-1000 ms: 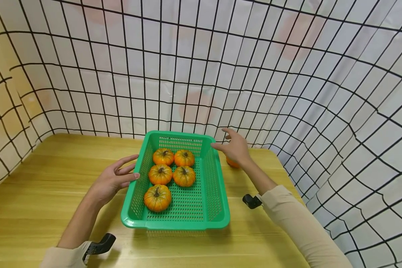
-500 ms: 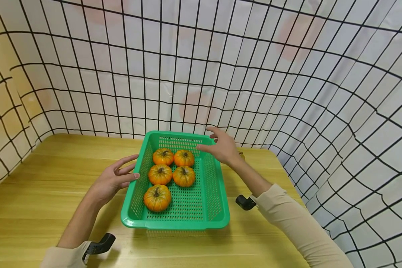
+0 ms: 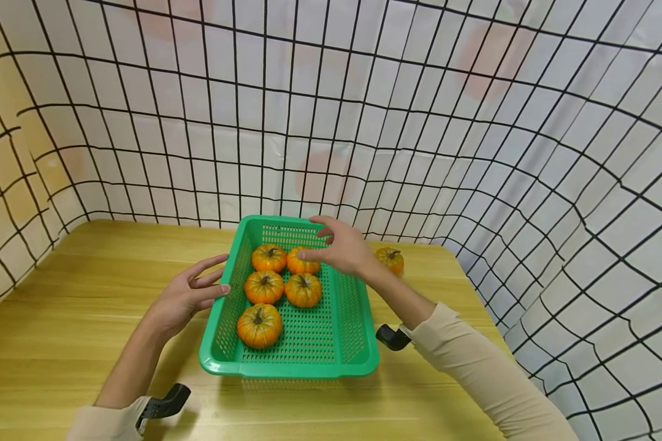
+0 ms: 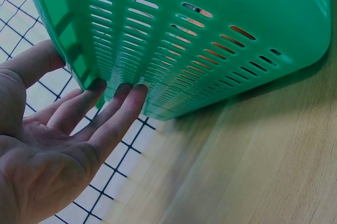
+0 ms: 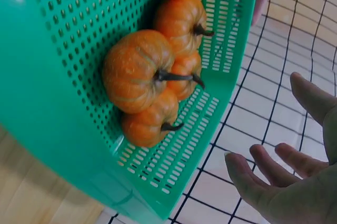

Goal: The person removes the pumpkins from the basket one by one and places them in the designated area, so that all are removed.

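Note:
A green plastic basket (image 3: 289,370) with slotted walls holds several small orange pumpkins (image 3: 259,326). My left hand (image 3: 179,301) holds the basket's left side. In the left wrist view its thumb lies at the rim and its fingertips (image 4: 138,95) touch the outer wall below. Over the back right part of the basket hovers my right hand (image 3: 346,248), holding nothing, with thumb and fingers apart. Its thumb overlaps the back right pumpkin in the head view. The right wrist view shows this hand (image 5: 287,187) apart from the pumpkins, whose stems are dark.
One more pumpkin (image 3: 390,260) sits on the wooden table (image 3: 430,380), outside the basket at the back right. White sheeting with a black grid (image 3: 287,122) walls off the table's back and sides. A small black camera (image 3: 393,337) is on each wrist.
My right hand has moved left, from beside the pumpkin outside the basket to above the basket, uncovering that pumpkin. The left hand, the basket and the pumpkins stay in place.

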The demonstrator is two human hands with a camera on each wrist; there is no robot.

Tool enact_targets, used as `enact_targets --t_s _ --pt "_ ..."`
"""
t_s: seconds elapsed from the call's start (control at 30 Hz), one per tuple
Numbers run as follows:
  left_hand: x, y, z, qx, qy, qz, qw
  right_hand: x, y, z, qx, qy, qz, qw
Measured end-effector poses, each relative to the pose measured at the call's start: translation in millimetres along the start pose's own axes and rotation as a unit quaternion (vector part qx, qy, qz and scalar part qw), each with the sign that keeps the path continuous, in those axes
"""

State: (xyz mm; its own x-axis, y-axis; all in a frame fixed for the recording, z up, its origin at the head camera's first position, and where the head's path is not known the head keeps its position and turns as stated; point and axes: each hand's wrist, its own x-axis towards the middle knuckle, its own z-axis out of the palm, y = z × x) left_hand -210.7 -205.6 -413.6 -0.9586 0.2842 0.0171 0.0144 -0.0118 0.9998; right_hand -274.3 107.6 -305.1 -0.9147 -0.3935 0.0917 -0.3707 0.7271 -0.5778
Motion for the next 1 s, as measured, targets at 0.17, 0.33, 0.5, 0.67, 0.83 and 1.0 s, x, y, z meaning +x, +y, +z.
enact_targets --t_s 0.17,0.33,0.5,0.67,0.83,1.0 --pt "-0.7 -0.8 -1.1 -0.001 0.001 0.001 1.0 1.2 -5.2 9.0 -0.001 -0.04 -0.018 0.999" --pt "-0.7 -1.1 -1.2 -0.003 0.002 0.0 1.0 2.4 -8.8 19.6 -0.003 -0.079 -0.024 0.997" --pt "0.0 -1.4 -1.3 -0.001 0.005 -0.003 1.0 3.7 -14.9 30.2 -0.011 -0.106 -0.035 0.994" --pt "0.8 -1.8 -1.4 0.0 0.005 -0.003 1.0 3.4 -20.8 39.3 -0.034 -0.139 -0.05 0.988" --pt "1.0 -1.7 -1.1 -0.001 0.004 -0.003 1.0 2.7 -23.5 46.3 -0.042 -0.173 -0.062 0.982" --pt "0.8 -1.6 -1.3 0.003 0.005 -0.003 1.0 2.1 -26.3 53.1 -0.057 -0.2 -0.075 0.975"
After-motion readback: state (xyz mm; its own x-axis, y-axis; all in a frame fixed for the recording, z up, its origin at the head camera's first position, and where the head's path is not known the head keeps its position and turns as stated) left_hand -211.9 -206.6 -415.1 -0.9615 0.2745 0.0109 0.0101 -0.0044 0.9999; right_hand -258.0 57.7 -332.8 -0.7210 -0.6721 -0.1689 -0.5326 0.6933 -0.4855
